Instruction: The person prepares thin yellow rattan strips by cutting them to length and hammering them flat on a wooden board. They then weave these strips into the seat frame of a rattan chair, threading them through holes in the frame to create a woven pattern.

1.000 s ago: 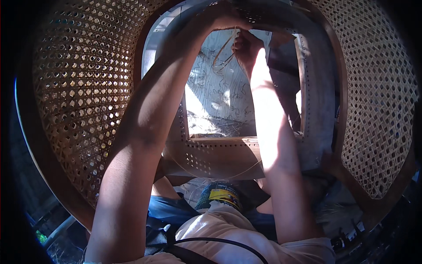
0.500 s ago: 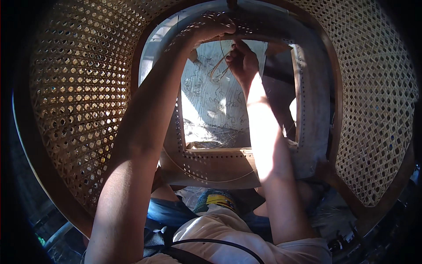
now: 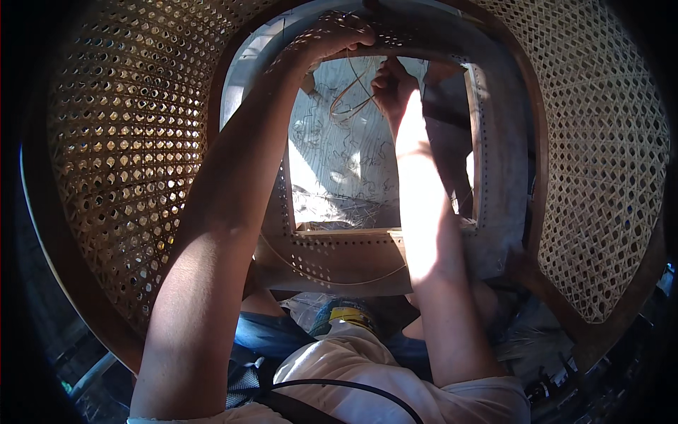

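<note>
A wooden chair seat frame (image 3: pixel 339 258) with rows of small drilled holes surrounds an open middle. At its far rail, my left hand (image 3: pixel 337 35) lies on top with fingers curled closed; what they pinch is hidden. Below that rail, inside the opening, my right hand (image 3: pixel 394 88) is closed with thumb and fingers together on a thin cane strand (image 3: pixel 337 107). This strand hangs in a loop between the right hand and the rail beneath the left hand. Another length of cane (image 3: pixel 311 279) curves across the near rail.
Woven cane panels in wooden frames rise at the left (image 3: pixel 127 148) and right (image 3: pixel 600 155). Through the opening shows a pale, sunlit board (image 3: pixel 332 155) with dark squiggly marks and loose scraps. A dark cable (image 3: pixel 339 386) crosses my shirt.
My right hand has shifted slightly up and right, and the cane loop hangs wider and a little to the left. The left hand stays at the far rail.
</note>
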`<state>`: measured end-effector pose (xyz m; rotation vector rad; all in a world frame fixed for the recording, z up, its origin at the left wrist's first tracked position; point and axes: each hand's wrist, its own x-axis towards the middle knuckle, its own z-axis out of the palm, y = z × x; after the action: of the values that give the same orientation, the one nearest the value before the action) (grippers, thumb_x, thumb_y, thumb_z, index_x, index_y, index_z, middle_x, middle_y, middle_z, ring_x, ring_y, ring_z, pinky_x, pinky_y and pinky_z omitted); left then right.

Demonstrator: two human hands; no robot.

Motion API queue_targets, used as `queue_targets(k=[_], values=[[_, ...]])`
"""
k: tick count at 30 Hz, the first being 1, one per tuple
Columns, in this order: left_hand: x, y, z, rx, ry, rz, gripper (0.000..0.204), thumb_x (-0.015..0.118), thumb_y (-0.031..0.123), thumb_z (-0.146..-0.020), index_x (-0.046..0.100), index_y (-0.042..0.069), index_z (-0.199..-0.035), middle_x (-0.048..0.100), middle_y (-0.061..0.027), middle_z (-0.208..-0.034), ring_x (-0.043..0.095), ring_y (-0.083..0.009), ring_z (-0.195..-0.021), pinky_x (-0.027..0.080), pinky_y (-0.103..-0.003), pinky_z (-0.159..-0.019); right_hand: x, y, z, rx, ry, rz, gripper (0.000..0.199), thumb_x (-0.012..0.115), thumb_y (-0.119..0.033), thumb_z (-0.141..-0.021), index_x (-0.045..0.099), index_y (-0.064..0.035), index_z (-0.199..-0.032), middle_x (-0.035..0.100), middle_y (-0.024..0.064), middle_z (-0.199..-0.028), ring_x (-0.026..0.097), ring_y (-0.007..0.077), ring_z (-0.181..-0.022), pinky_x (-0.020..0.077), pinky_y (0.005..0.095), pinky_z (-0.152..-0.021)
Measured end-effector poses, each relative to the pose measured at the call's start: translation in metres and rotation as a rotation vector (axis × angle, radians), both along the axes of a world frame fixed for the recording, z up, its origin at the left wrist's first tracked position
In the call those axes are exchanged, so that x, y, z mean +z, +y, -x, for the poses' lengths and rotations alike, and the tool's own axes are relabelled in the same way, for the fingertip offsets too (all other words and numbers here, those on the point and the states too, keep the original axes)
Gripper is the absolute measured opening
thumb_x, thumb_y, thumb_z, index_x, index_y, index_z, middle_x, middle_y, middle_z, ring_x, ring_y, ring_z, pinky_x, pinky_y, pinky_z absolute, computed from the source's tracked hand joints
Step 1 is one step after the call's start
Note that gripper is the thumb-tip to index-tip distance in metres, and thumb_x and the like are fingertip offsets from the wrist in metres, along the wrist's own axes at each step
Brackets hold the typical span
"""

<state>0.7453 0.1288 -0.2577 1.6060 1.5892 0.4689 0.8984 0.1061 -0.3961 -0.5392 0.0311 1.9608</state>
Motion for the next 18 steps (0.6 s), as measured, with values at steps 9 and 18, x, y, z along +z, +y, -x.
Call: queue_targets(k=[9,18], values=[[-0.004,-0.008,0.004,-0.028,0.248,-0.152,0.022,0.062,0.025,-0.08,0.065,0.008,-0.094,0.061,-0.0088,-0.094,0.059,-0.0207,-0.087,0.047,-0.037,-0.077,0.002,-0.005,0.014,0.139,0.032,-0.054,0.01,0.061,-0.006,-0.088,0.06,-0.0061,-0.098,0.055,0.0007,-0.077,0.046,0.0071,-0.06,0.0354,0.0203,-0.049],[-0.043,0.011,0.021,0.0,-0.274,-0.157,0.022,0.072,0.021,-0.075,0.073,0.007,-0.092,0.071,-0.0065,-0.091,0.066,-0.015,-0.079,0.054,-0.029,-0.072,0.007,-0.004,0.004,0.115,-0.058,-0.067,0.008,0.061,-0.007,-0.088,0.062,-0.0064,-0.096,0.06,0.0024,-0.081,0.048,0.0063,-0.059,0.0356,0.0197,-0.049]])
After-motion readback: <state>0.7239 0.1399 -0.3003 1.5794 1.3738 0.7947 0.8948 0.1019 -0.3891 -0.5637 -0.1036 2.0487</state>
